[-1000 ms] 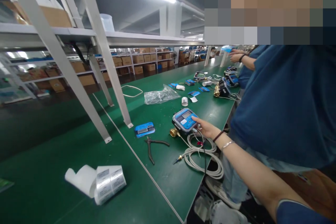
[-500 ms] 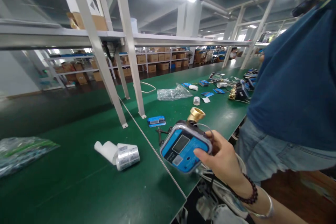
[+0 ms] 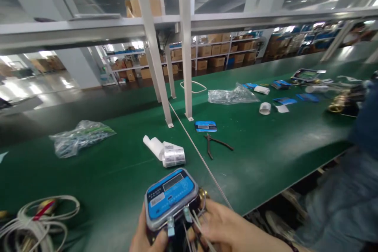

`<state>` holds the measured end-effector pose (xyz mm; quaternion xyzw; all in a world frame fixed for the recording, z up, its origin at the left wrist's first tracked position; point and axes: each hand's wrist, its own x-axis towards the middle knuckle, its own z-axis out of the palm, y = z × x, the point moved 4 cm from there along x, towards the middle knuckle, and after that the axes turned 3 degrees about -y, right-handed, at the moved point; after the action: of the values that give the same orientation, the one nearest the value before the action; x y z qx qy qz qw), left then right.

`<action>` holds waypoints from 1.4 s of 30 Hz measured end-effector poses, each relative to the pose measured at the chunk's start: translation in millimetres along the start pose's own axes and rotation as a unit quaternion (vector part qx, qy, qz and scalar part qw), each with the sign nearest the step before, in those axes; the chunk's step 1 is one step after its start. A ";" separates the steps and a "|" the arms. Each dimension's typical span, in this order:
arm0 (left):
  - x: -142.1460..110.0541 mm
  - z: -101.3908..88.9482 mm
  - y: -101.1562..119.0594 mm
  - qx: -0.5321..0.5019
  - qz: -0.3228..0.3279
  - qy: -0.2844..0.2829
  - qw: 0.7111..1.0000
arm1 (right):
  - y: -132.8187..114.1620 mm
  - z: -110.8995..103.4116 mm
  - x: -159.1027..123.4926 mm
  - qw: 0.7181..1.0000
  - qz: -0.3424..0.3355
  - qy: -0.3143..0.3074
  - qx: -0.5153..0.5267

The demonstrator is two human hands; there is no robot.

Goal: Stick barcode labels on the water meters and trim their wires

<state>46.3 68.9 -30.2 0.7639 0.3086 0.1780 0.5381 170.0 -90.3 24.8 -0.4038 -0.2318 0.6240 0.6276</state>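
Note:
A blue-faced meter (image 3: 170, 196) with a grey rim, a small display and a brass fitting behind it is held low in front of me over the green table (image 3: 265, 153). My left hand (image 3: 147, 238) grips its lower left side from below, thumb on the front edge. My right hand (image 3: 228, 228) wraps the lower right side, where thin grey cables leave the meter. Both hands are cut off by the bottom edge of the view.
A roll of silver labels (image 3: 169, 153), black pliers (image 3: 215, 144) and a small blue cover (image 3: 206, 126) lie beyond the meter. Plastic bags (image 3: 79, 136) lie left and back. A coiled cable bundle (image 3: 35, 220) is at lower left. White rack posts (image 3: 184, 43) stand mid-table. A person in blue stands right.
My right hand has carried the meter from the right part of the table to in front of me, and my left hand has joined it. The view has swung left.

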 end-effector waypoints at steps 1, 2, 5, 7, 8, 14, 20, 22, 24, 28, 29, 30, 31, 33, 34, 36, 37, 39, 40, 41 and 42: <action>3.6 -6.6 4.9 0.014 -0.003 -0.012 1.000 | -6.7 -0.6 -3.4 0.999 0.012 -0.023 -0.045; 7.2 -11.9 10.9 0.020 -0.001 -0.025 0.999 | -14.5 -4.1 -6.5 0.993 0.024 -0.039 -0.105; 16.4 -25.0 28.7 0.029 -0.001 -0.085 0.996 | -45.7 -33.6 -7.8 0.952 0.012 0.015 -0.304; 22.4 -37.2 37.6 0.052 -0.015 -0.130 0.990 | -72.8 -59.5 0.6 0.917 -0.052 0.115 -0.377; 26.5 -45.5 41.6 0.071 -0.026 -0.141 0.987 | -86.0 -70.3 7.8 0.899 -0.090 0.161 -0.397; 86.0 -73.0 83.7 0.167 -0.014 -0.029 0.985 | -118.1 -84.3 91.2 0.825 -0.181 0.224 -0.486; 147.3 -13.8 98.7 0.119 0.014 -0.083 0.989 | -102.6 -72.3 145.3 0.837 -0.176 0.191 -0.482; 151.3 -4.9 98.8 0.094 0.025 -0.077 0.992 | -102.5 -70.5 144.0 0.831 -0.197 0.195 -0.483; 148.6 -1.5 100.5 0.075 0.040 -0.082 0.993 | -104.7 -68.4 138.2 0.825 -0.220 0.197 -0.483; 139.2 -0.7 107.4 0.059 0.095 -0.099 0.989 | -112.1 -60.7 127.2 0.774 -0.288 0.212 -0.523; 138.1 -0.7 108.6 0.052 0.109 -0.098 0.988 | -113.2 -58.4 126.3 0.756 -0.302 0.217 -0.538; 137.6 -0.8 109.3 0.044 0.121 -0.093 0.987 | -113.8 -56.5 126.3 0.744 -0.309 0.220 -0.550; 137.5 -0.7 109.6 0.036 0.132 -0.088 0.987 | -113.7 -55.0 127.3 0.741 -0.311 0.219 -0.554; 137.9 -0.3 109.6 0.028 0.147 -0.080 0.986 | -113.0 -52.9 129.9 0.755 -0.312 0.208 -0.538; 138.1 -0.2 109.5 0.025 0.150 -0.074 0.986 | -112.6 -52.2 130.9 0.765 -0.313 0.202 -0.524; 138.6 -0.5 108.8 0.010 0.141 -0.063 0.988 | -112.2 -50.7 131.4 0.780 -0.321 0.195 -0.500; 138.9 -0.6 108.0 -0.003 0.128 -0.060 0.990 | -112.1 -49.6 130.8 0.780 -0.329 0.193 -0.496; 139.1 -0.8 106.5 -0.034 0.099 -0.059 0.993 | -112.0 -46.8 128.5 0.765 -0.352 0.192 -0.503; 138.9 -0.8 105.9 -0.050 0.087 -0.061 0.993 | -111.7 -45.3 126.8 0.753 -0.367 0.192 -0.511; 138.5 -0.7 105.6 -0.063 0.079 -0.063 0.993 | -111.4 -43.9 125.2 0.738 -0.384 0.193 -0.520; 138.0 -0.6 105.6 -0.072 0.075 -0.066 0.992 | -110.8 -42.7 123.6 0.723 -0.401 0.194 -0.528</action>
<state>178.5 136.4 60.1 0.7545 0.2004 0.1885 0.5959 284.1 31.9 62.6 -0.6513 -0.5372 -0.0018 0.5359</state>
